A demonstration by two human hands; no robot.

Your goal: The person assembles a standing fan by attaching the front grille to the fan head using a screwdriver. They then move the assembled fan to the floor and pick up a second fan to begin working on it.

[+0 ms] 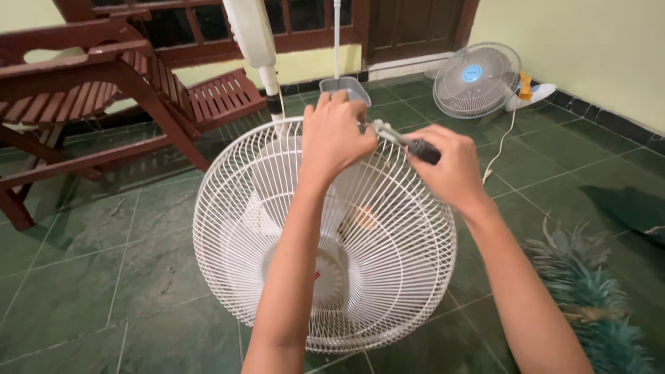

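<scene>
A: Item one, fan guard (325, 277). White wire cage, round, tipped toward the camera on the green tiled floor (104, 291), blades and hub visible through the wires
B: Condition?
A: Front and rear halves look joined all round; both hands are busy at the top rim, so whatever fastens it there appears unfinished. Whether it is being tightened or loosened, I cannot tell
B: Item two, the tool?
A: Screwdriver (405, 142), dark handle, metal shaft, tip at the rim. Right hand (450, 170): grip curled tight about the handle
B: Left hand (336, 135)?
A: Grip pressed down on the top of the rim just beside the tip, fingers bent over the edge. Whether they pinch some small part underneath is hidden
B: Surroundings, working outward?
A: White fan pole (260, 48) rising behind the guard. Small grey tray (346, 88) on the floor just past the hands. Reddish wooden lounge chair (104, 83) at far left. Second fan (476, 79), pale with a blue centre, standing by the yellow wall, cord trailing over the tiles. Green feather duster (589, 298) lying at lower right
</scene>
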